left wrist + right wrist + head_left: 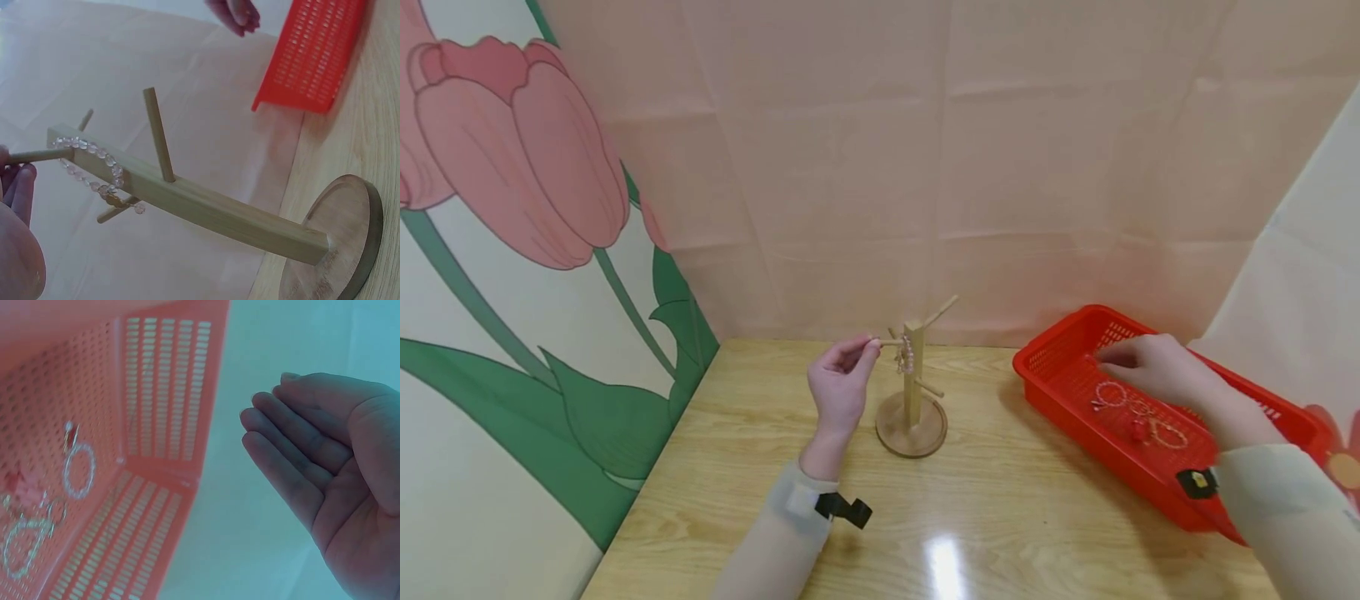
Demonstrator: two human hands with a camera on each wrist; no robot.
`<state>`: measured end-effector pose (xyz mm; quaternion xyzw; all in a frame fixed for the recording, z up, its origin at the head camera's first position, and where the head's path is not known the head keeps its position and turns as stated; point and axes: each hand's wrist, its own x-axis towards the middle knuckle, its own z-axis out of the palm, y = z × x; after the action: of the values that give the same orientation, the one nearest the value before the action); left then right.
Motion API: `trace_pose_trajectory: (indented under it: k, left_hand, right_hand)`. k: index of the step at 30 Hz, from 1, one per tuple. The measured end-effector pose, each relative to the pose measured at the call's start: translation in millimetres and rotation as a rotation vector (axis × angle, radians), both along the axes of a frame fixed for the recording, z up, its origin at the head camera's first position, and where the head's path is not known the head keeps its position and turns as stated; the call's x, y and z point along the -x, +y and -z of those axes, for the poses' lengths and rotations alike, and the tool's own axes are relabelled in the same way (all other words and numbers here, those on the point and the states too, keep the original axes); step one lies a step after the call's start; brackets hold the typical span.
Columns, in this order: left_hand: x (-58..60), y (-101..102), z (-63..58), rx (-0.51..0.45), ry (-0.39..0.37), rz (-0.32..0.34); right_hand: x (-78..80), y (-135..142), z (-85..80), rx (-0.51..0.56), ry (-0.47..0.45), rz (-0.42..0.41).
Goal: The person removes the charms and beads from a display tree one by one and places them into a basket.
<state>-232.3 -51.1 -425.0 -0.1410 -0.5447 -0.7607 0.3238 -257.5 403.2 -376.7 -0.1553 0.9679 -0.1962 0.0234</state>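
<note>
A wooden stand with several pegs rises from a round base on the table. My left hand pinches the tip of its left peg between thumb and fingers. On that peg, close to the post, hangs a bracelet of clear pinkish beads with a small gold-coloured charm. My right hand hovers over the red plastic basket, holding nothing, its fingers loosely bent in the right wrist view. Beneath it in the basket lie a beaded bracelet, another bracelet and small red pieces.
The perforated basket stands slantwise on the right of the wooden table. A pinkish sheet covers the back, and a tulip-printed panel borders the left. Wrist straps with small black mounts sit on both sleeves.
</note>
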Motion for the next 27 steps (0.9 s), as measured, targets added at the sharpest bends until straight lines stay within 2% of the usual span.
trace_pose_trajectory:
  k: [6,15,20,27]
  left_hand:
    - [-2.0,3,1.5,0.041,0.037,-0.037]
    - [-2.5,4,3.2,0.086,0.087,-0.056]
    - [-1.8,4,4.4,0.095,0.09,-0.063]
    - [-0.8,3,6.2,0.11,0.088,-0.067]
  right_hand:
    - [-3.5,-20,-3.8,0.028,0.055,-0.011]
    - [-10.1,-52,-9.5,0.077,0.109,-0.017]
    - [-13.3,-65,-10.7,0.128,0.167,-0.021]
    - [-17.5,-76,-11.9,0.17,0.19,0.002]
